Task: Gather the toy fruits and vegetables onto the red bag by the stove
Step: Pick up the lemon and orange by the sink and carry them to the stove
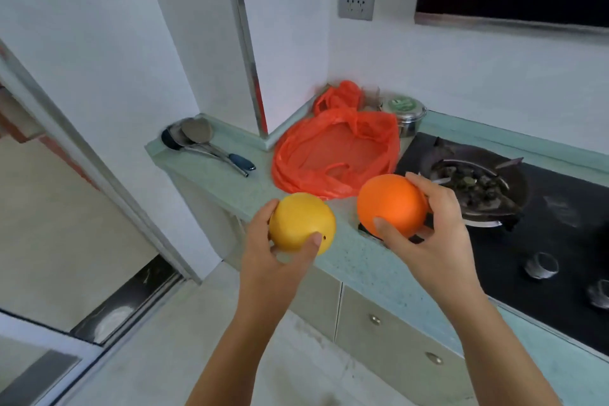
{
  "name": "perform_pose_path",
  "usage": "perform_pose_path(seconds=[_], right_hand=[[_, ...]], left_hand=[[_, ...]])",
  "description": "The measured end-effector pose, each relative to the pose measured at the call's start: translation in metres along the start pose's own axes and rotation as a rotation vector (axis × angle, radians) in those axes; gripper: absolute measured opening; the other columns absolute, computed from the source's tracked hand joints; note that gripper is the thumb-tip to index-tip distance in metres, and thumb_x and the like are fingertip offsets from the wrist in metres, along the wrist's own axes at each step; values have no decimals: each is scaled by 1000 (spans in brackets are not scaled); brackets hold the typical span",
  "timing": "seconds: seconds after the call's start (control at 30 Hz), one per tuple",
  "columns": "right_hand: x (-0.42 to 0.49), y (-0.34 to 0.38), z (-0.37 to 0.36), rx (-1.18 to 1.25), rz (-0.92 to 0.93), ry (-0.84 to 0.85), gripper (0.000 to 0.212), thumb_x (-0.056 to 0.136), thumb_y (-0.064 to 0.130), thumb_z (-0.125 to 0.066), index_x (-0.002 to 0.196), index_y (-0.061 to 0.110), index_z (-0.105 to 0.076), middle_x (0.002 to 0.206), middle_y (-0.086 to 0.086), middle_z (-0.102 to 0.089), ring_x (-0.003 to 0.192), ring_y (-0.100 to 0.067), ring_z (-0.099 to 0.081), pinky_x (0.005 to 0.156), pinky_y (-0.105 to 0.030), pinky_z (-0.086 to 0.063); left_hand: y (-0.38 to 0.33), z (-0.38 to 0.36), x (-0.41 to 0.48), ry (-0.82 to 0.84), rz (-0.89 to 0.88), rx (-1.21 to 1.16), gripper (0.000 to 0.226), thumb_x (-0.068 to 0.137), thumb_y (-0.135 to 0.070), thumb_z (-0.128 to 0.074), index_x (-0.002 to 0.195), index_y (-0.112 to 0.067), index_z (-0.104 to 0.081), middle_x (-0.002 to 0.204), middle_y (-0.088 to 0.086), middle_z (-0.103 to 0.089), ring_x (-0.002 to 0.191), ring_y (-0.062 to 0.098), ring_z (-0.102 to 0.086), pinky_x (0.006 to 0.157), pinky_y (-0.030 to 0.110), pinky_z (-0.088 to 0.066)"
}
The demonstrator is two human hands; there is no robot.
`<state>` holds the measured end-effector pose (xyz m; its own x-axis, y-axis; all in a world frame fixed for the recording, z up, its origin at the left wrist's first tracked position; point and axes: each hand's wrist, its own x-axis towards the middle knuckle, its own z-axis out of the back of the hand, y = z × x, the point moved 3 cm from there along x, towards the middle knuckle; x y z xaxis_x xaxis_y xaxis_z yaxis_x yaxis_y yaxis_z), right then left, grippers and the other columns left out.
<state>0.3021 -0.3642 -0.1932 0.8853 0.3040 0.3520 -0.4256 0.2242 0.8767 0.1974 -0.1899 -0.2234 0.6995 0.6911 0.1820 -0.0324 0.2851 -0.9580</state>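
Carrying two toy fruits twd the red bag [333,148], spread flat on the counter [379,267] left of the stove [560,227], likely as a landing spot. Left hand [280,250] wraps fingers & thumb round the yellow fruit [301,223]; right hand [435,227] likewise clasps the orange fruit [392,204], nr the bag's near edge. Nothing on the bag yet.

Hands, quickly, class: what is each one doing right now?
Left hand: fingers closed around the yellow toy fruit.
Right hand: fingers closed around the orange toy fruit.
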Motion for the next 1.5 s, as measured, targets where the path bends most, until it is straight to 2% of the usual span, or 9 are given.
perform_pose_path(seconds=[0.2,0.3,0.4,0.57,0.7,0.8,1.0,1.3,1.5], right_hand=[[36,-37,-7,-26,-98,-18,64,70,21,-76,110,51,-38,114,24,-37,98,20,-40,72,-14,-40],[51,-52,-17,-62,-144,-17,63,69,21,-77,114,45,-39,116,17,-37,100,15,-41,71,-13,-39],[69,-64,-29,-99,-194,-40,63,69,19,-77,115,40,-40,120,12,-37,97,0,-44,70,-13,-40],[114,-83,-62,-153,-253,-78,64,70,22,-77,120,37,-40,120,9,-36,100,-6,-41,79,-26,-41],[165,-93,-103,-214,-281,-118,66,71,26,-76,128,28,-42,122,6,-37,104,-9,-41,77,-21,-38],[201,-101,-132,-247,-296,-132,67,71,29,-76,129,27,-41,121,7,-37,104,-8,-42,72,-10,-35],[250,-129,-164,-274,-349,-230,66,72,27,-76,128,26,-42,121,7,-38,103,-4,-41,73,-5,-34],[293,-187,-176,-345,-426,-296,65,71,23,-77,127,22,-44,118,6,-36,106,-7,-40,86,-18,-33],[315,-224,-172,-398,-474,-348,66,71,21,-76,128,17,-44,119,7,-33,113,-11,-38,95,-25,-33]], left_hand=[[19,-37,48,106,4,-34,58,71,-20,-79,115,-37,-45,115,-26,-45,97,-17,-47,72,4,-44],[31,-45,75,137,15,-52,61,65,-34,-80,114,-41,-46,118,-24,-46,101,-13,-48,74,7,-46],[45,-51,103,168,53,-76,65,54,-50,-72,114,-45,-47,120,-23,-48,101,-10,-51,75,10,-48],[67,-59,168,255,67,-101,62,60,-41,-74,117,-43,-47,120,-21,-48,97,-14,-51,71,7,-46],[85,-62,237,310,65,-97,63,53,-56,-69,111,-50,-45,122,-21,-48,106,-3,-53,76,13,-49],[99,-68,285,367,63,-106,64,54,-58,-69,112,-53,-44,124,-25,-45,113,2,-50,80,17,-49],[129,-97,361,452,16,-64,68,57,-58,-70,119,-49,-43,128,-17,-46,114,8,-51,89,36,-51],[157,-165,419,563,-13,30,82,58,-59,-66,130,-26,-45,130,-5,-48,118,12,-47,96,42,-45],[172,-207,443,633,-17,77,82,57,-60,-65,130,-27,-45,127,-10,-48,119,10,-46,97,44,-43]])
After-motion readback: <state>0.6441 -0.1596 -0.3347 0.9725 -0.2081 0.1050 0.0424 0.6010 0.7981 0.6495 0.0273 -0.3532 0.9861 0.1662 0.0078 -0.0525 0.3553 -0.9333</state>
